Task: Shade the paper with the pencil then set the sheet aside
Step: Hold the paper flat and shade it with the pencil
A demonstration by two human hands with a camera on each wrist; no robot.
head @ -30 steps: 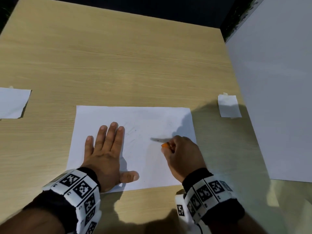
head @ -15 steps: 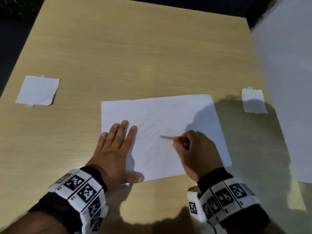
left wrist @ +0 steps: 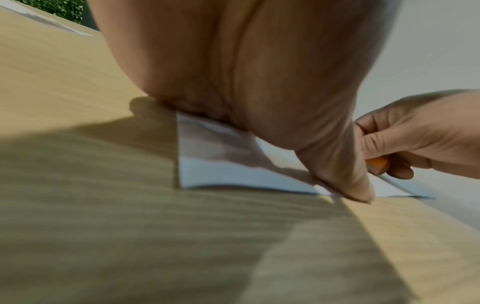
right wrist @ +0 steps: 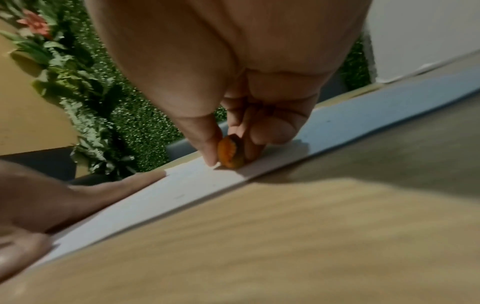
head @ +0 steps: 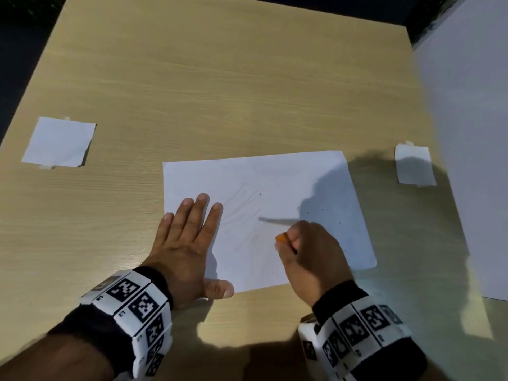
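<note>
A white sheet of paper (head: 275,188) lies on the wooden table (head: 220,92) near its front edge, with faint grey pencil strokes (head: 244,207) across its middle. My left hand (head: 189,237) lies flat on the sheet's left part, fingers straight, thumb at the front edge. My right hand (head: 305,248) rests on the sheet's right half and pinches a short orange pencil (head: 281,237). In the right wrist view the pencil's (right wrist: 230,152) end sits between thumb and fingers, low against the paper (right wrist: 182,185). The left wrist view shows the pencil (left wrist: 376,164) in the right hand (left wrist: 415,139).
A small white paper square (head: 59,143) is taped at the table's left. Another small taped square (head: 415,166) lies at the right. A large white board (head: 467,133) stands along the right side. Artificial greenery (right wrist: 109,98) shows beyond the table's far edge.
The head view has swung left, so everything sits further right in the picture. More faint strokes show on the paper. The left hand stays flat; the right hand keeps hold of the pencil.
</note>
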